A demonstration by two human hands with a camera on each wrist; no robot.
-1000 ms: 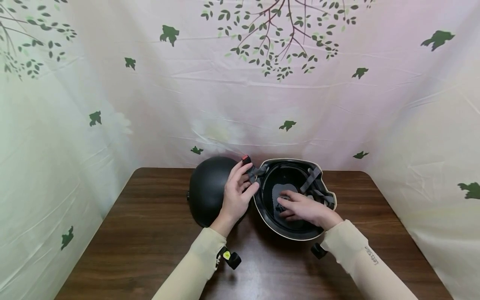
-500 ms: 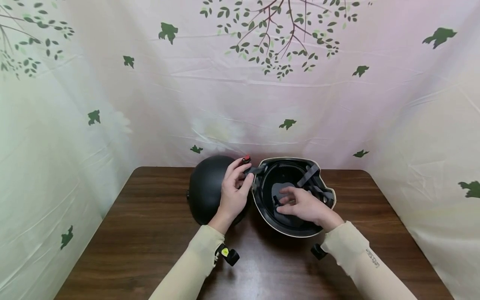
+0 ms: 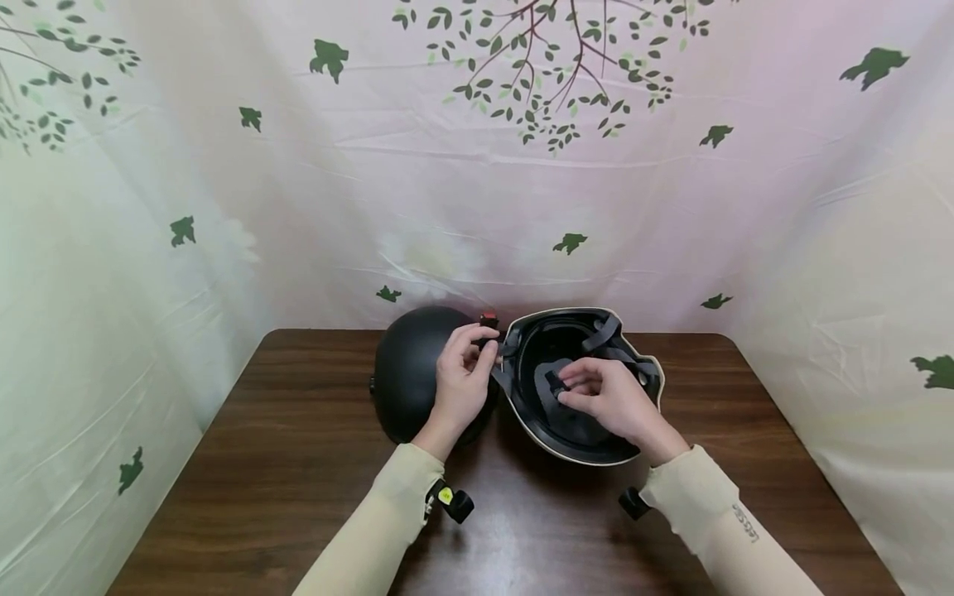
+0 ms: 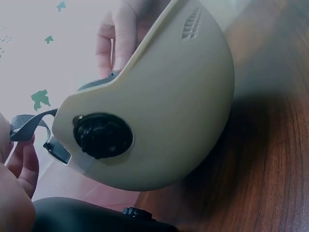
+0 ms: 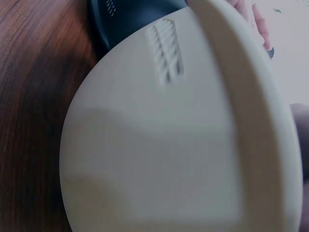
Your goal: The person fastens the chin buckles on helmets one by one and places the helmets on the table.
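A beige helmet (image 4: 169, 106) lies upturned in the head view, its black padded inside (image 3: 570, 439) facing up. My right hand (image 3: 614, 401) is over its opening, pinching a small black buckle piece (image 3: 555, 383) between thumb and fingers. At the helmet's left rim my left hand (image 3: 460, 381) pinches a grey chin strap (image 4: 30, 126). A buckle end with a red part (image 3: 488, 319) sticks up beyond the left fingertips. In the right wrist view the helmet shell hides most of the right hand.
Left of the beige helmet, partly behind the left hand, a black helmet (image 3: 410, 377) rests dome up on the brown wooden table (image 3: 298, 463). A printed cloth (image 3: 335, 207) hangs behind the table and along both sides. Each wrist carries a small black camera (image 3: 458, 506).
My right fingers have come together from a spread pose inside the helmet and now pinch the black buckle piece. The left hand keeps the strap, and its red-ended buckle has turned slightly.
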